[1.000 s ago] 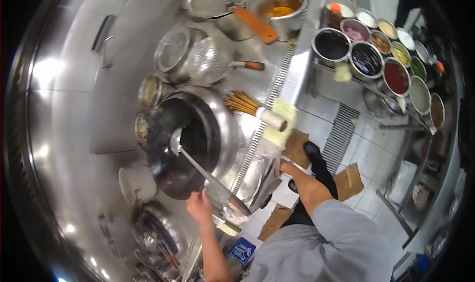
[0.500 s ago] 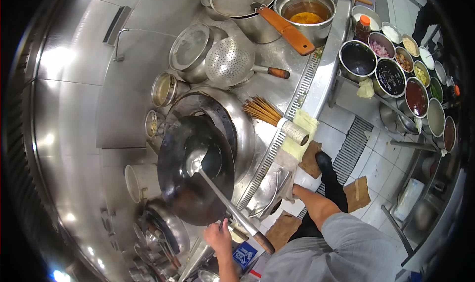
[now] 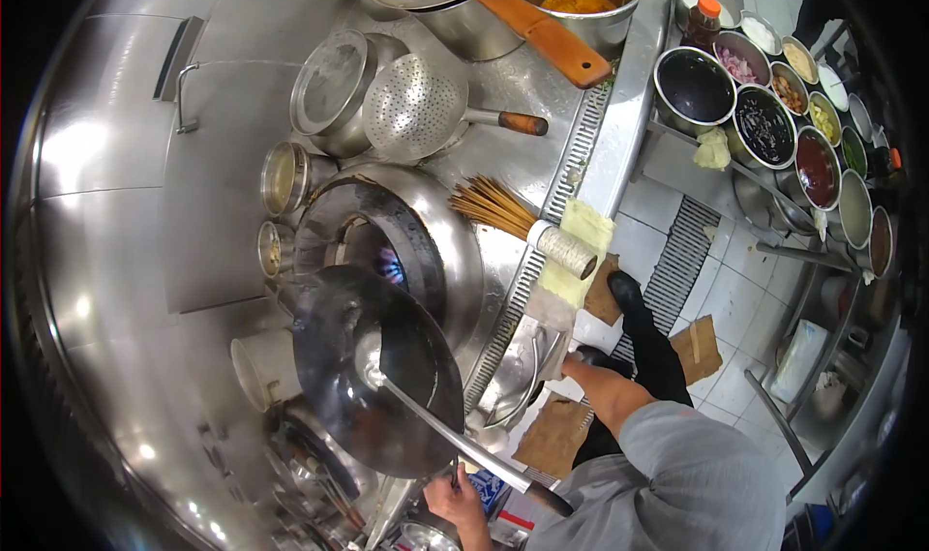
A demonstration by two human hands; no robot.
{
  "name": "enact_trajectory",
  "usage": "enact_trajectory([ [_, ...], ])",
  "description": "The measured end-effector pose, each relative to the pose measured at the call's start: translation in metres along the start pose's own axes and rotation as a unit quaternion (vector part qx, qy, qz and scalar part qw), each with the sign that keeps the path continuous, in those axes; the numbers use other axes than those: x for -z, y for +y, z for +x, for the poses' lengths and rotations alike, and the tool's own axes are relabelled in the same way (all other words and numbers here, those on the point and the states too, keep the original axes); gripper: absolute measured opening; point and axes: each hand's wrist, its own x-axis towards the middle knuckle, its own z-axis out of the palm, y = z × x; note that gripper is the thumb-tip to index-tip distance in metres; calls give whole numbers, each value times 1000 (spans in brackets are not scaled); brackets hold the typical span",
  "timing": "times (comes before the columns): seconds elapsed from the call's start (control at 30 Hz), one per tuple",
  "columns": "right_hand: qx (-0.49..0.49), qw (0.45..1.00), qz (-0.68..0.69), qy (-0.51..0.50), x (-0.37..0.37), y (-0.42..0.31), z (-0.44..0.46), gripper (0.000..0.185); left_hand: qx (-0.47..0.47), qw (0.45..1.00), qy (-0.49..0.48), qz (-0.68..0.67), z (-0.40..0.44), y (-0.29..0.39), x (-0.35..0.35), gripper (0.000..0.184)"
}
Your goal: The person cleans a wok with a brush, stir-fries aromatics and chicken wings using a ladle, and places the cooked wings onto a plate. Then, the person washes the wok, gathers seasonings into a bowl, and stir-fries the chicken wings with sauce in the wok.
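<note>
My left hand (image 3: 455, 498) is closed around the short handle of a dark wok (image 3: 329, 377). The wok is tilted and partly off the burner (image 3: 416, 232), where a blue flame (image 3: 390, 265) shows. A metal ladle (image 3: 440, 425) lies with its bowl inside the wok. Its long handle crosses the rim and ends in a dark grip near my shirt. My right arm (image 3: 614, 396) reaches down to the counter's front edge, by a hanging beige cloth (image 3: 554, 324). The fingers of that hand are hidden there.
A bamboo wok brush (image 3: 566, 251) lies on a yellow cloth at the counter edge. Behind the burner are a perforated strainer (image 3: 414, 106), a lidded pot (image 3: 329, 82) and a pot of orange liquid (image 3: 581, 0). Several seasoning bowls (image 3: 694, 89) stand to the right.
The wok, with the ladle in it, has been drawn back from the burner by my left hand, uncovering the flame. The head view has shifted slightly. My right arm stays by the counter edge.
</note>
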Motion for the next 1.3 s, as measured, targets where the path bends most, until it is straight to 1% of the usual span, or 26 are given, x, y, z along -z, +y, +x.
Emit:
enact_trajectory([
  [0.1,-10,1000,10,-12,11,-10,-10,50,8,1000,-2,-4,-4,-1,-6,32],
  [0.17,-11,1000,12,-15,16,-12,-11,49,6,999,9,-30,-7,-3,-11,32],
  [0.3,-16,1000,8,-20,13,-16,-18,49,22,999,-15,-26,-16,-7,-13,32],
  [0.43,-13,1000,5,-19,-4,-19,-20,48,16,999,-1,-28,-12,-2,-14,34],
  [0.6,-21,999,6,-27,3,-20,-20,47,29,999,6,-37,-12,-1,-14,37],
  [0.7,-25,999,2,-29,20,-22,-21,47,30,998,16,-44,-10,3,-18,38],
  [0.8,-31,999,4,-33,21,-20,-23,46,32,999,8,-33,-11,2,-14,39],
  [1.03,-34,999,-5,-38,7,-29,-25,45,27,998,19,-47,-7,6,-15,37],
  [1.13,-33,999,-8,-42,1,-30,-25,45,44,998,9,-49,-7,7,-15,36],
  [1.3,-39,998,-10,-46,22,-26,-27,44,51,997,13,-48,-6,11,-12,34],
])
